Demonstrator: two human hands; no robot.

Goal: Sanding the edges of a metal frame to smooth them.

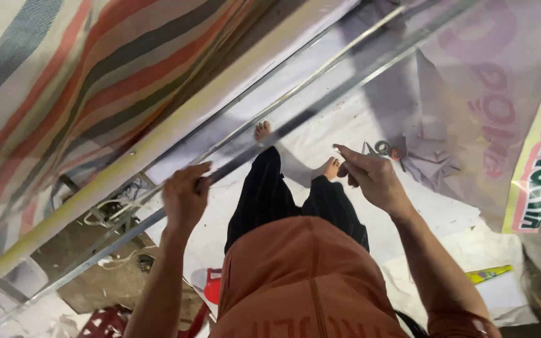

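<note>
Nearest to us, the orange shirt (pixel 302 281) and black trousers (pixel 264 194) fill the lower frame; we look straight down past them to bare feet on pale sheeting (pixel 320 134) spread over the floor.

Left hand (pixel 185 197): forearm raised from below, wrist a little bent, fingers curled over a long metal bar (pixel 295 122) that runs slantwise from lower left to upper right. The grip is clamped on the bar, thumb side toward us.

Right hand (pixel 370 178): arm reaching forward and up from the lower right, wrist straight, forefinger stretched out toward the bar, other fingers folded in. We cannot tell whether the fingertip touches the bar or stops just short; this grip holds nothing that we can make out.

Risks, as we judge them: the bar is long and held at one point only, so it could swing or slip and drop toward the bare feet beneath. Its edges look thin; a sliding palm could be cut.

Farther off: scissors (pixel 383 149) lie on the sheeting just beyond the right hand, close to the right foot, a hazard underfoot. A striped tarpaulin (pixel 64 75) hangs at left, a printed banner (pixel 502 94) at right.
</note>
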